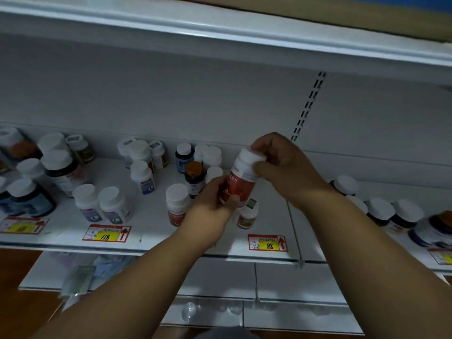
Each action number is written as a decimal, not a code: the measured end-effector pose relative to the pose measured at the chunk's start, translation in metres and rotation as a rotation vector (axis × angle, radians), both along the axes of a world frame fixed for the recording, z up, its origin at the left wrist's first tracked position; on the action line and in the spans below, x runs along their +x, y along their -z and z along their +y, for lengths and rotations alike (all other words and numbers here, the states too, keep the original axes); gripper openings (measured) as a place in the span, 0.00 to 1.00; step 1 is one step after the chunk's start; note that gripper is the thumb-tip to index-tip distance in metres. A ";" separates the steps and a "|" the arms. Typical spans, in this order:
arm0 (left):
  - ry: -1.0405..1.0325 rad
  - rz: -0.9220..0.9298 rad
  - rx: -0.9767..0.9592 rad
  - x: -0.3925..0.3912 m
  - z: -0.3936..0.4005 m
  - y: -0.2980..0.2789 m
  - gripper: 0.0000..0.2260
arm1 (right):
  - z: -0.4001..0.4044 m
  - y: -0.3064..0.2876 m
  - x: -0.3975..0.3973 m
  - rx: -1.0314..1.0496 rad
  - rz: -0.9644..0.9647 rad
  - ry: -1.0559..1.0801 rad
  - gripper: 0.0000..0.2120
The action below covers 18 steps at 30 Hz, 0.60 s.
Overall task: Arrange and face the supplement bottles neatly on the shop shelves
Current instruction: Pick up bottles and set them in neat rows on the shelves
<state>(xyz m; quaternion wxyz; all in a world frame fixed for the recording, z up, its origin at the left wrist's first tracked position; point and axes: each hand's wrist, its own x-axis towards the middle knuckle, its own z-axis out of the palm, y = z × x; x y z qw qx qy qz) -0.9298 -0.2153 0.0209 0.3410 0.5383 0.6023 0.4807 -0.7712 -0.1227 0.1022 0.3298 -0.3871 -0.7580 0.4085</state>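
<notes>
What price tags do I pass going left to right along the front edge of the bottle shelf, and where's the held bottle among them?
Blurred yellow tag → 118 tag → red-labelled bottle, held in both hands above the shelf → 88 tag → cut-off tag.

Tilted red-labelled, white-capped bottle [241,181] above shelf [156,241]

There is one view only, from a wide-angle camera on the person's head. It faces forward into a white shop shelf [146,243] and stands close to it, at about the level of that shelf. The shelf above [220,33] is seen from below and crosses the top of the picture. Both forearms enter from the near bottom edge and reach to the middle. Lower shelves show at the bottom. Straight edges bend towards the sides.
</notes>
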 end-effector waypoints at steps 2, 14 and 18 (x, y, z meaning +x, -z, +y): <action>-0.016 -0.037 0.023 -0.005 -0.015 -0.002 0.16 | -0.011 0.001 -0.011 -0.037 0.011 -0.024 0.11; -0.356 0.257 0.058 -0.042 -0.081 0.012 0.17 | -0.040 0.031 -0.052 0.028 -0.249 -0.116 0.20; -0.395 0.586 0.106 -0.073 -0.068 0.006 0.18 | -0.042 0.052 -0.068 0.076 -0.349 -0.062 0.28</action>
